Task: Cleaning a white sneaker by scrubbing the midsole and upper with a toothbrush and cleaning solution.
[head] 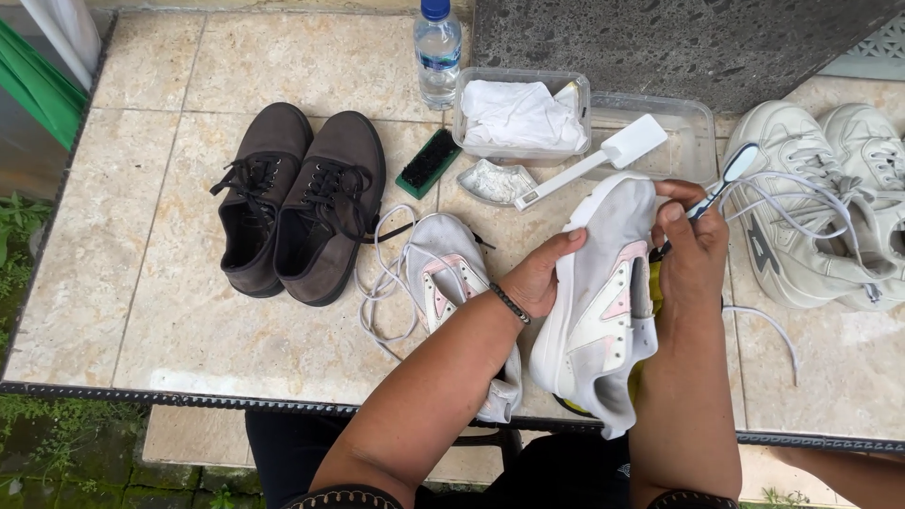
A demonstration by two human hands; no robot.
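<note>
Toward the frame's left, a bare stretch of tiled table (141,311) is lying open beside a dark brown pair of shoes (297,203). At center, the left hand (542,278) is curling around a white sneaker (603,302) with pink panels, holding it tipped on its side above the table's near edge. The right hand (693,250) is pinching a toothbrush (721,184) against the sneaker's heel. White sneakers (820,203) are crowding the right edge.
</note>
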